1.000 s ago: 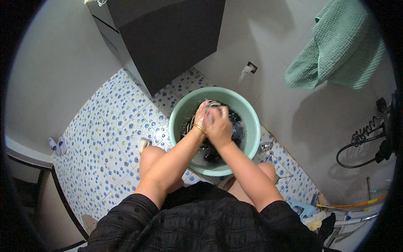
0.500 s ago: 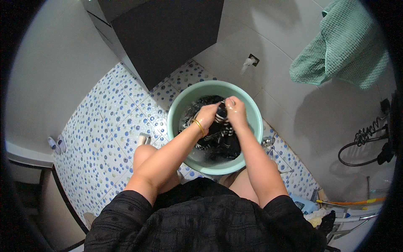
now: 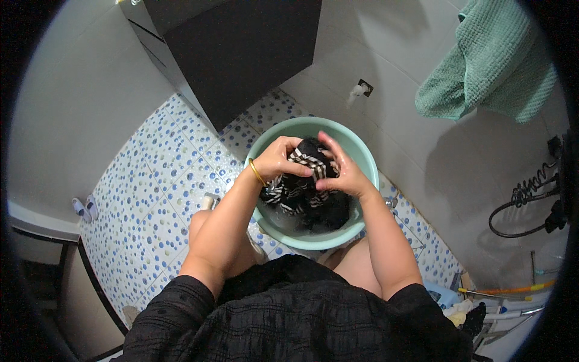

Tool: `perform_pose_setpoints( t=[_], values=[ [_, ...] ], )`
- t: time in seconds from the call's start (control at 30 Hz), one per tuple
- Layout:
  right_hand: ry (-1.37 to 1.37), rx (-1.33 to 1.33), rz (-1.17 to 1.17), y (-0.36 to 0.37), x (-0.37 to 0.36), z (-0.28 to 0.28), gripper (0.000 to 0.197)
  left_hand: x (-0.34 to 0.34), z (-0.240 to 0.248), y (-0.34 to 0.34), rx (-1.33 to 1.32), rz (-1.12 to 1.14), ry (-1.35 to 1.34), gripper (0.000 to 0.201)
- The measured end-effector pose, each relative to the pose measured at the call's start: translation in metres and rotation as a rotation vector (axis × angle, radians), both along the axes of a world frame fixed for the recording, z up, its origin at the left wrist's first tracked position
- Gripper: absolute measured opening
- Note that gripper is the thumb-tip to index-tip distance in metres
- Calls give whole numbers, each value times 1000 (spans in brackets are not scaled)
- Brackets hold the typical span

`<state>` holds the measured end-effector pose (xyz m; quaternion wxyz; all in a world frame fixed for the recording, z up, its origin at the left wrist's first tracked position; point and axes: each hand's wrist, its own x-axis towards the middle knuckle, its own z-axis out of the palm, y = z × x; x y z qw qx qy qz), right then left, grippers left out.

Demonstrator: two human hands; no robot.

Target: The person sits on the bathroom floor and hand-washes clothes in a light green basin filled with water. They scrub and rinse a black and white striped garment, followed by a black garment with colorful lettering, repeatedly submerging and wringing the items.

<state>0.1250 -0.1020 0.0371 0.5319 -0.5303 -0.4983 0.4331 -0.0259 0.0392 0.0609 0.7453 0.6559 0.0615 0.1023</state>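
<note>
Black-and-white cloth [image 3: 309, 160]: bunched inside the pale-green basin [image 3: 313, 243], its striped part gathered between two bare hands above darker folds in cloudy water [image 3: 288, 221].
Weight: likely heavy for its bulk, judging by its soaked look.
Feel: soft and limp, probably slippery; unlikely to break, though it could stretch if hauled by one corner.
Left hand [image 3: 277, 158]: curled around the bundle's left side, thumb laid over the stripes, gold bracelet [image 3: 257, 172] at the wrist.
Right hand [image 3: 350, 176]: spread in a wide C around the opposite side, thumb and fingers well parted, its pressure impossible to judge.
Best hold: full fistfuls of gathered folds, one per side, supporting the sagging underside.
</note>
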Motion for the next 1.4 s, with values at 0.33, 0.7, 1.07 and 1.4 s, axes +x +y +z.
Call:
perform_pose_setpoints(
  t=[0.33, 0.7, 1.07, 1.4],
  values=[
    [819, -83, -423, 9, 33, -66, 47, -4, -9, 7, -568, 358, -133, 35],
    [-682, 305, -639, 20, -56, -13, 46, 34, -81, -12, -545, 553, 30, 30],
    [-749, 272, -525, 24, -81, -13, 28, 34, -136, 14, -428, 463, -53, 18],
    [301, -40, -619, 22, 12, -26, 18, 11, -17, -22, -683, 34, 177, 17]
  ],
)
